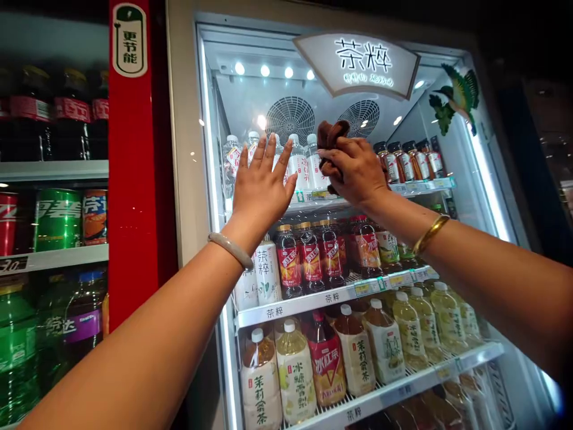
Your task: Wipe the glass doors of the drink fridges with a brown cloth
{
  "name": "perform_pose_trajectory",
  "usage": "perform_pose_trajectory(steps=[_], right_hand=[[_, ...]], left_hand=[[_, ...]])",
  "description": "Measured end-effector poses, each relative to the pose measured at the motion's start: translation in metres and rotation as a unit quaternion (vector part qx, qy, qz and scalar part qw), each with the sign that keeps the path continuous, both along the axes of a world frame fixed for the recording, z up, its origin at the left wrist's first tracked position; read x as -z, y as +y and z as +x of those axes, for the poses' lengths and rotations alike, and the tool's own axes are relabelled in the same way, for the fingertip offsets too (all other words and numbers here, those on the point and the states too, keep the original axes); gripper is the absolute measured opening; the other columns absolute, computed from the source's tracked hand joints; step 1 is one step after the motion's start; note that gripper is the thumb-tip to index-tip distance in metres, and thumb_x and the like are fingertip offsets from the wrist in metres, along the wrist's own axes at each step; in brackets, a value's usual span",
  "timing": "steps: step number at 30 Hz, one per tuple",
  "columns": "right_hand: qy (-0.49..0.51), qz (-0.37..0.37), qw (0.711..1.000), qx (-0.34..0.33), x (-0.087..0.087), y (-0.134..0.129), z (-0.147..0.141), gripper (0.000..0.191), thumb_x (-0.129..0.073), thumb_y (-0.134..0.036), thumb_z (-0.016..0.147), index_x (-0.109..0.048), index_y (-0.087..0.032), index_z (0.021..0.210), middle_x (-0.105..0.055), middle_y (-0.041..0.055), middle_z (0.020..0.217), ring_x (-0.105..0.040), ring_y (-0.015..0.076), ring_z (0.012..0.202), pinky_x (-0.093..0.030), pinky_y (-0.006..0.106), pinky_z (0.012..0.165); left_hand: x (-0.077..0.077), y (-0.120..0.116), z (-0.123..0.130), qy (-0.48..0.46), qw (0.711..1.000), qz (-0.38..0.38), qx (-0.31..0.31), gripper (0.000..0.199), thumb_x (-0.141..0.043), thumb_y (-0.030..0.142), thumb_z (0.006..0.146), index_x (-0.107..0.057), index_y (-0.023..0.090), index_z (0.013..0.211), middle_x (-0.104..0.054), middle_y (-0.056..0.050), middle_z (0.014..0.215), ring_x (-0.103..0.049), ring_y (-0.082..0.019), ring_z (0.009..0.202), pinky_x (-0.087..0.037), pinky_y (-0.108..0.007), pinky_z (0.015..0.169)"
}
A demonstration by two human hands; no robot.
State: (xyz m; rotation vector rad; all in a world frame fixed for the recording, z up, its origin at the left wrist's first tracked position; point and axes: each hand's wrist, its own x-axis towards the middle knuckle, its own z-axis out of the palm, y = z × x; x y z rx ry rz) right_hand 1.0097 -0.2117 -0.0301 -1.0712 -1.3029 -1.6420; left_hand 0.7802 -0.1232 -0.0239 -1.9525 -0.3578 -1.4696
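My left hand [263, 182] is raised with its fingers spread, flat against or just before the glass door [250, 107] of a lit drinks fridge. A pale bangle circles that wrist. Higher and to the right, my right hand [358, 170] grips a bunched dark brown cloth [332, 140] at the glass. A gold bangle [430, 235] sits on the right forearm. Behind my hands, white-capped bottles [298, 161] line the top shelf, partly hidden by my fingers. Whether the left palm touches the glass, I cannot tell.
A fan-shaped lit sign [358, 65] spans the fridge top, and a bird decoration [461, 95] is at its right. Lower shelves carry red-labelled bottles [311, 257] and large tea bottles [358, 358]. On the left, a red pillar [134, 179] borders another drinks fridge with green cans [58, 218].
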Motion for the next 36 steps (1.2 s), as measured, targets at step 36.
perform_pose_trajectory(steps=[36], right_hand=[[-0.009,0.019,1.000,-0.009,0.020,-0.036,0.122,0.043,-0.046,-0.043,0.103,-0.070,-0.025,0.135,-0.069,0.0101,0.133,-0.056,0.0330,0.118,-0.043,0.050,0.099]], left_hand=[[-0.004,-0.059,0.172,0.056,0.996,-0.009,-0.075,0.071,-0.027,0.033,0.099,-0.027,0.007,0.164,-0.020,-0.011,0.178,-0.011,-0.026,0.167,0.007,-0.046,0.137]])
